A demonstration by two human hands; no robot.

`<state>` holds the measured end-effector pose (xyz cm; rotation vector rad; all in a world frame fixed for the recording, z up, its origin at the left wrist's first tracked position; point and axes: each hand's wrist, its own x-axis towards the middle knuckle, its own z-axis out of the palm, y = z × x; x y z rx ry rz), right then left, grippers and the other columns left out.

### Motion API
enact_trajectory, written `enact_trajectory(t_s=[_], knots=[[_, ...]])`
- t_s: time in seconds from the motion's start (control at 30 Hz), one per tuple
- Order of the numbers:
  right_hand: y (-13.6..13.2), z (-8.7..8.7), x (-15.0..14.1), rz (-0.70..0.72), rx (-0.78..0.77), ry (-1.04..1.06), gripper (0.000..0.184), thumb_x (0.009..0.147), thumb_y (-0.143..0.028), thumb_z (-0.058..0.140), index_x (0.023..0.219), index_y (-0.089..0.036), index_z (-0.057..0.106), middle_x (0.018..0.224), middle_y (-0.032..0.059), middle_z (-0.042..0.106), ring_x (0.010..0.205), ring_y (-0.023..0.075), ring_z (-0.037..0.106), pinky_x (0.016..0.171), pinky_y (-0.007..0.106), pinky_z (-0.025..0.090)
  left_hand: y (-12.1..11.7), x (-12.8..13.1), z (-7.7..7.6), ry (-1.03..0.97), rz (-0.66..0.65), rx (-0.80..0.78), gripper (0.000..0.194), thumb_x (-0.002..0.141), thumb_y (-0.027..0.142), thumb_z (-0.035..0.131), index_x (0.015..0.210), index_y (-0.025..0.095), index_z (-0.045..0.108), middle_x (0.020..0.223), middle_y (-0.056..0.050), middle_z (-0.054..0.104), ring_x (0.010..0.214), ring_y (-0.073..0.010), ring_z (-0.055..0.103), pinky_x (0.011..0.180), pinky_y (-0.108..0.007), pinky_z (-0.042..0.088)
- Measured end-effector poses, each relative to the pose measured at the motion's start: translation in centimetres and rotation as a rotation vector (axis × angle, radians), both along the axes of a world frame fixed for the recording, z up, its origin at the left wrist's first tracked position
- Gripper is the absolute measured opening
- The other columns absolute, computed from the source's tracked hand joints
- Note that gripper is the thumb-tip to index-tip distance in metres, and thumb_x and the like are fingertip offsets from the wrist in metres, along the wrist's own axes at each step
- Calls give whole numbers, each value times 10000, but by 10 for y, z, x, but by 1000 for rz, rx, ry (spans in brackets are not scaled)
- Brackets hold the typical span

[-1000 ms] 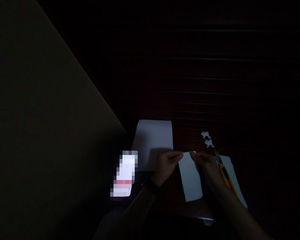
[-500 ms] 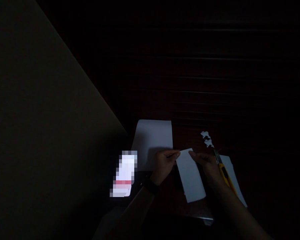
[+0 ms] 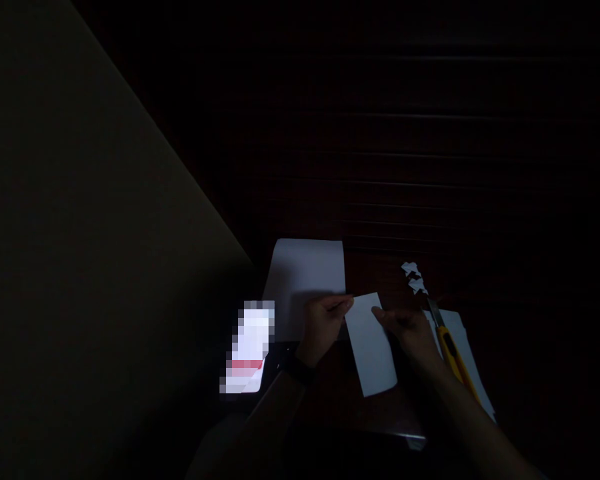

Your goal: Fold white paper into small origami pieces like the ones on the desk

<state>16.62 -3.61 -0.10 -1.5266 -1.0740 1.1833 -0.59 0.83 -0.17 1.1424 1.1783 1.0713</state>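
Observation:
The scene is very dark. My left hand [image 3: 324,324] and my right hand [image 3: 404,329] each pinch a top corner of a narrow white paper strip [image 3: 371,347] over a dark reddish table [image 3: 380,273]. The strip hangs tilted, with its lower end toward me. A wristband sits on my left wrist. Just right of my right hand lies a yellow utility knife [image 3: 450,350], its blade out and pointing away from me.
A larger white sheet [image 3: 307,275] lies behind my left hand. Another white sheet [image 3: 467,360] lies under the knife. Small folded white paper pieces [image 3: 414,278] sit beyond the blade. A lit phone screen [image 3: 250,347] glows at the left, beside a big dim slanted surface [image 3: 80,267].
Both hands have shifted the paper strip a little to the left and slightly away from me. The knife, the sheets and the phone have stayed put.

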Motion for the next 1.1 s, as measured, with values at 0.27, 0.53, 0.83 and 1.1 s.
enact_trajectory(t_s=[0.27, 0.53, 0.83, 1.1], knots=[[-1, 6, 1, 98, -8, -51, 330, 730, -433, 630, 574, -141, 637, 545, 7, 595, 498, 129, 488, 469, 239, 328, 2, -7, 16, 23, -15, 50, 237, 693, 331, 667, 836, 150, 721, 861, -91, 708, 776, -211, 642, 656, -278, 497], [-5, 16, -5, 444, -17, -120, 358, 736, -437, 612, 514, -156, 613, 470, -35, 499, 445, 91, 397, 435, 219, 277, 0, -14, 25, 92, -387, -48, 270, 656, 406, 665, 558, 155, 675, 502, -5, 581, 453, -103, 479, 415, -208, 311], [-4, 16, 0, 430, -79, -22, 373, 715, -455, 627, 494, -157, 601, 460, -39, 490, 430, 84, 374, 438, 228, 258, 4, -16, 24, 30, -254, -153, 304, 609, 437, 697, 516, 154, 634, 452, 9, 528, 408, -90, 438, 397, -209, 292], [-3, 17, 3, 176, -108, 104, 326, 693, -443, 669, 553, -153, 623, 521, -10, 568, 466, 110, 464, 462, 238, 326, 4, -19, 35, -499, -223, -318, 458, 760, 537, 529, 875, 122, 685, 836, -123, 677, 743, -211, 625, 617, -290, 464]])
